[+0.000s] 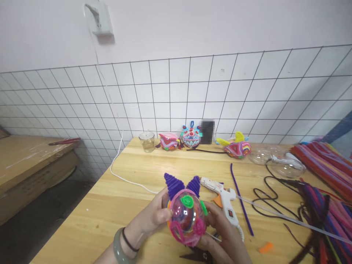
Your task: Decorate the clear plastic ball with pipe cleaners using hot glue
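Observation:
Both hands hold a clear plastic ball [187, 216] decorated with pipe cleaners: two purple ears on top, green eyes, pink spirals and a pink rim. My left hand [152, 220] grips its left side, thumb across the front; a grey bangle and a dark band sit on that wrist. My right hand [220, 234] cups the ball from the right and underneath. A white hot glue gun [224, 200] lies on the wooden table [115, 205] just behind the ball, its nozzle pointing left.
Black scissors [200, 256] lie under my hands. A purple pipe cleaner [241, 198], black ones and bundles of coloured ones [324, 161] fill the right side. Three finished figures [191, 137], a glass jar [147, 142] and clear half shells [286, 165] stand at the back. A white cable [118, 161] hangs left.

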The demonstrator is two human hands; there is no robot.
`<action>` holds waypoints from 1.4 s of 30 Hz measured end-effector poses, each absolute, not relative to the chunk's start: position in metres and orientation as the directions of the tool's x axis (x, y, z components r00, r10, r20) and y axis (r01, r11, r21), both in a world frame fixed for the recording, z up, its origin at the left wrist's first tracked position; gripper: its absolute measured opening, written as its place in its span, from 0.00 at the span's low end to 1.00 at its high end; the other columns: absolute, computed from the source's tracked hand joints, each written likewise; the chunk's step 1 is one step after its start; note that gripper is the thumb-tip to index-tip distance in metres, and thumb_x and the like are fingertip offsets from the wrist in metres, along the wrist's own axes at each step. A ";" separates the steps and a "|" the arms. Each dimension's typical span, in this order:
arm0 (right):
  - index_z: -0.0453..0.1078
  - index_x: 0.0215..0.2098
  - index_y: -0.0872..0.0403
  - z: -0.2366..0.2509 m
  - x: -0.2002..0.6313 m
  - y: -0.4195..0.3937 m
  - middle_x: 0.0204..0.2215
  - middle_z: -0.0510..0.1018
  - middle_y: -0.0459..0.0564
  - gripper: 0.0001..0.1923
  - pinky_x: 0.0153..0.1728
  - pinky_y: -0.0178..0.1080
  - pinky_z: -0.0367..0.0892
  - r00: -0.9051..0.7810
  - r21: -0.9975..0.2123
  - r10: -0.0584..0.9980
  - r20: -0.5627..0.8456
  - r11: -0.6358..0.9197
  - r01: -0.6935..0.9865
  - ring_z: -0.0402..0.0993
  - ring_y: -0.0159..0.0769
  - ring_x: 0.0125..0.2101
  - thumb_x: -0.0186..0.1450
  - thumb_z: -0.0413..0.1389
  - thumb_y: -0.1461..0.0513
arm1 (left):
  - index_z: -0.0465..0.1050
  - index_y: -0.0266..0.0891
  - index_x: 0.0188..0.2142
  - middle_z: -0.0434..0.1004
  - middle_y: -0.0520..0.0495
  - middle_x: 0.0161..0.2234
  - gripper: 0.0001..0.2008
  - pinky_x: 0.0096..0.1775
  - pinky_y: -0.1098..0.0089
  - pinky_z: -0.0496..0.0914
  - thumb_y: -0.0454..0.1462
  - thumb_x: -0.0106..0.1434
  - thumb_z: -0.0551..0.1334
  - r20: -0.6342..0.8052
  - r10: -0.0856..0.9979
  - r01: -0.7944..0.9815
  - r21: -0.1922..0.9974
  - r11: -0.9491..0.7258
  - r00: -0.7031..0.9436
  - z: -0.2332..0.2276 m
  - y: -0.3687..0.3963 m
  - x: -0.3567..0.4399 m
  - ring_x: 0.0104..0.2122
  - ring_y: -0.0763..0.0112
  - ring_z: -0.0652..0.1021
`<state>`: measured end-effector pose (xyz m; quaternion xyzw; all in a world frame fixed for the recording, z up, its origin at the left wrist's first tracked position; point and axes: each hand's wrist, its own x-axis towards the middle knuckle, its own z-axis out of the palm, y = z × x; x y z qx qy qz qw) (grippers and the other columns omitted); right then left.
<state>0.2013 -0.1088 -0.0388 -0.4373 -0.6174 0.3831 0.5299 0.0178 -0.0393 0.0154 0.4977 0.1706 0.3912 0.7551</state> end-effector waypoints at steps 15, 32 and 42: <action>0.59 0.58 0.44 -0.041 0.201 -0.108 0.38 0.75 0.49 0.26 0.41 0.41 0.72 -0.064 -0.944 0.945 0.320 0.324 0.070 0.73 0.38 0.32 0.63 0.59 0.58 | 0.71 0.35 0.51 0.78 0.37 0.43 0.36 0.48 0.57 0.68 0.50 0.45 0.71 0.119 0.774 -0.420 0.885 0.201 0.622 0.017 -0.041 0.019 0.45 0.52 0.76; 0.56 0.58 0.47 -0.048 0.202 -0.110 0.30 0.73 0.48 0.28 0.41 0.42 0.71 -0.055 -0.915 0.935 0.351 0.355 0.190 0.74 0.40 0.34 0.64 0.56 0.49 | 0.69 0.36 0.53 0.77 0.37 0.45 0.37 0.46 0.58 0.70 0.53 0.47 0.69 0.170 0.733 -0.385 0.913 0.133 0.658 0.013 -0.037 0.012 0.46 0.51 0.76; 0.57 0.58 0.42 -0.059 0.201 -0.111 0.31 0.75 0.48 0.30 0.42 0.42 0.72 0.000 -0.922 0.938 0.347 0.341 0.185 0.74 0.46 0.42 0.61 0.60 0.49 | 0.72 0.37 0.50 0.76 0.38 0.49 0.34 0.52 0.58 0.65 0.51 0.47 0.70 0.175 0.699 -0.336 0.937 0.099 0.694 0.014 -0.032 0.008 0.51 0.51 0.73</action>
